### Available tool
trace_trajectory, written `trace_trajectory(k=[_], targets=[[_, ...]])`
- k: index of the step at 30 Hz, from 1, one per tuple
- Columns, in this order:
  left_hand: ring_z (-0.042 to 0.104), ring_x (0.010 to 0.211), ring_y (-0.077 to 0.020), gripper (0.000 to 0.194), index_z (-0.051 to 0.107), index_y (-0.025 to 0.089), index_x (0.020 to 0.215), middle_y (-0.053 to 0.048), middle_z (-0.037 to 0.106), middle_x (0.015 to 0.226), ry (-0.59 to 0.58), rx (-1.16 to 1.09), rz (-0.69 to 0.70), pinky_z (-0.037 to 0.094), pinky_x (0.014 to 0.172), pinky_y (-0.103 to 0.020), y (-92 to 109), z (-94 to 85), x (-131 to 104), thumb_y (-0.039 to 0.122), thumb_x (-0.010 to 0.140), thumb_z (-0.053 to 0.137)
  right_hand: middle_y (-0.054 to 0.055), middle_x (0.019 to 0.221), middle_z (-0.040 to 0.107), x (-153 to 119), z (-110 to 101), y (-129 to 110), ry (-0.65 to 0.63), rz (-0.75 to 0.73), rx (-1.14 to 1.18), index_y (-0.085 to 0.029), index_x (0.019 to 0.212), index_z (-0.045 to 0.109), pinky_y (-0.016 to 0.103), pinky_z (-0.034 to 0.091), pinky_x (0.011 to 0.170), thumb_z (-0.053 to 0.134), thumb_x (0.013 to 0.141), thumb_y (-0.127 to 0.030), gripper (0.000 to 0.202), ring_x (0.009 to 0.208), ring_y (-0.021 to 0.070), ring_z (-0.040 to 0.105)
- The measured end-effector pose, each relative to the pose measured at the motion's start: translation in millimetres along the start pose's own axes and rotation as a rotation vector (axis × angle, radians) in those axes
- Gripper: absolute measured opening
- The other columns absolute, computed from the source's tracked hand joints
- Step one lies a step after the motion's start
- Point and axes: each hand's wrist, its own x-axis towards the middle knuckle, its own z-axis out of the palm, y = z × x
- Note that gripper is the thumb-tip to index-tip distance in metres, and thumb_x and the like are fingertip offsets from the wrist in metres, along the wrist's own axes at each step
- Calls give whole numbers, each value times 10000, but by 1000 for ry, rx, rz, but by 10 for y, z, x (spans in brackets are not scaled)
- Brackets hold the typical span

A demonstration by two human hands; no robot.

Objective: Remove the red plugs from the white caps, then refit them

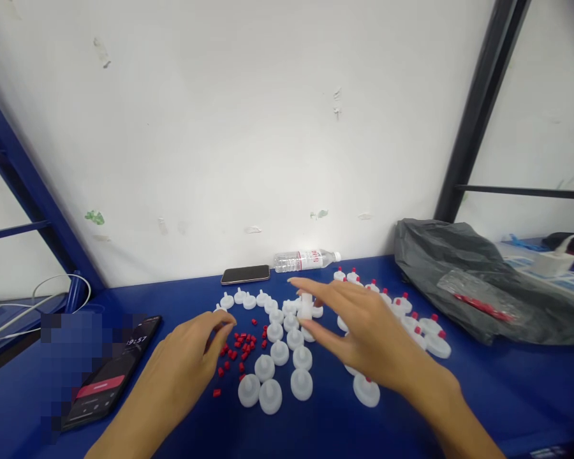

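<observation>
My left hand [194, 347] hovers at the left of a scatter of small red caps [246, 344], thumb and forefinger brought together. Whatever may be between those fingertips is hidden. Over the middle group, my right hand [358, 319] has its thumb and fingers closed around the sides of a white spouted cap [306, 307]. Several similar white caps [270, 395] stand on the blue table between and beyond my hands, spouts up and without red tips. Past my right hand, more white caps [437, 344] carry red tips on their spouts. Another white cap [366, 390] stands just below that hand.
A clear plastic bottle [306, 260] lies near the wall beside a dark phone [245, 274]. At the left lies a larger phone [115, 370] with its screen lit. A grey plastic bag [449, 274] and a clear packet with red contents [478, 299] occupy the right side.
</observation>
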Motion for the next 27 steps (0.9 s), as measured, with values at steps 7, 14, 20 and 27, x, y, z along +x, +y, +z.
trace_trajectory(k=[7, 14, 20, 27], targets=[[615, 561, -156, 326, 780, 264, 967, 30, 726, 679, -15, -435, 145, 475, 524, -238, 431, -124, -258, 529, 923, 596, 7, 1042, 748, 26, 176, -343, -114, -108, 180, -245, 1493, 432, 338, 526, 891, 665, 989, -264, 555, 934, 191, 709], [734, 882, -253, 305, 777, 299, 1006, -18, 800, 1009, 151, 0, -6, 529, 788, -341, 66, -151, -89, 425, 928, 511, 7, 1079, 757, 26, 108, -282, -90, -3, 176, -281, 1471, 476, 351, 497, 882, 643, 1012, -410, 505, 928, 190, 700], [715, 1049, -311, 442, 689, 257, 1248, -99, 722, 1175, -70, 360, -99, 495, 805, -383, -273, 55, 112, 216, 1007, 320, 5, 863, 736, 11, 17, -112, -113, 67, 68, -249, 1152, 698, 345, 453, 774, 544, 1058, -286, 184, 779, 183, 652], [712, 955, -316, 442, 538, 234, 1393, -138, 581, 1306, -78, 354, -122, 486, 834, -446, -234, 75, 67, 280, 1033, 287, -3, 828, 754, 9, -218, -22, -75, 122, -21, -266, 1046, 728, 332, 450, 753, 549, 1046, -284, 181, 736, 182, 665]])
